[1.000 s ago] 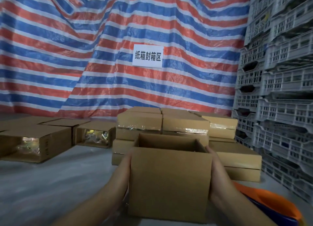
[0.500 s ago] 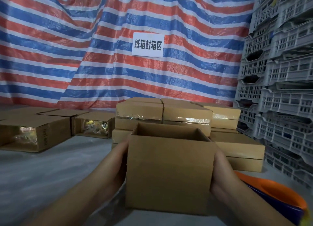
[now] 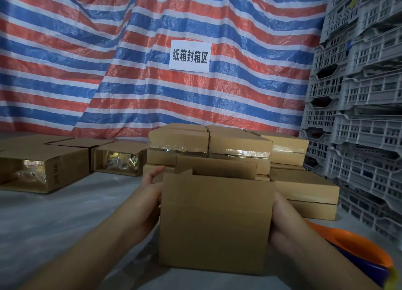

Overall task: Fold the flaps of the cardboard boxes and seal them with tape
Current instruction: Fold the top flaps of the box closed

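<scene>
A brown cardboard box (image 3: 214,220) stands upright on the grey surface right in front of me, its top flaps up and open. My left hand (image 3: 150,194) lies against its left side, with the fingers reaching up by the left flap. My right hand (image 3: 280,222) presses flat on the box's right side, and its fingers are hidden behind the box. A small side flap tilts inward at the top left. No tape is in view.
Taped boxes (image 3: 239,146) are stacked just behind. Boxes lying on their sides with open ends (image 3: 52,165) sit at the left. Grey plastic crates (image 3: 359,120) tower on the right. An orange and blue basin (image 3: 359,248) sits at the lower right. A striped tarpaulin (image 3: 108,61) hangs behind.
My left hand has slid up along the box's left side toward the flap, and the left side flap now tips inward. The view has drawn closer to the box.
</scene>
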Demonstrator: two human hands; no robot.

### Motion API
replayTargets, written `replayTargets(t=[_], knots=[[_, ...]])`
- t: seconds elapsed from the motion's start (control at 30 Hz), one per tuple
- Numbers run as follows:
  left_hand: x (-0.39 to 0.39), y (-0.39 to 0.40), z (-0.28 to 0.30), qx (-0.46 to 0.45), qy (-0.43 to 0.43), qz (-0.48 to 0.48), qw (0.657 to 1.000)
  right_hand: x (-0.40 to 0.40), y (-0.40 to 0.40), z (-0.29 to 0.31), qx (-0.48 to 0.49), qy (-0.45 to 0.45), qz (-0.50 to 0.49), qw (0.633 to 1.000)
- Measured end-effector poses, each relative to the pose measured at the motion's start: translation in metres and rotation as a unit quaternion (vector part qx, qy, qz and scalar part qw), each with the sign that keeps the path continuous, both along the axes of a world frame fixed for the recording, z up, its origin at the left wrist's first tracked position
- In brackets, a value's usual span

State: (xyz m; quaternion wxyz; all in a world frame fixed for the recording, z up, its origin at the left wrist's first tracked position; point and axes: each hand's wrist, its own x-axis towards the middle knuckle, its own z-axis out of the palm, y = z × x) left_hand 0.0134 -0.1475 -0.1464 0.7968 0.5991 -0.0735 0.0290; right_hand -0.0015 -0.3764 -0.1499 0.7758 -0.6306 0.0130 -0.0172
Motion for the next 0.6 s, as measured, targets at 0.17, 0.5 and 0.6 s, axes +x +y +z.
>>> replayTargets(t=[0.17, 0.5, 0.6], knots=[[-0.007, 0.002, 0.001, 0.072, -0.022, -0.007, 0.997, 0.007, -0.006, -0.003, -0.002, -0.012, -0.004, 1.000], [0.005, 0.026, -0.006, 0.178, -0.103, -0.116, 0.972, 0.010, -0.004, -0.003, 0.003, 0.019, -0.039, 0.999], [0.006, 0.032, -0.010, 0.192, -0.112, -0.112, 0.968, 0.010, -0.005, -0.004, 0.005, 0.003, -0.036, 0.999]])
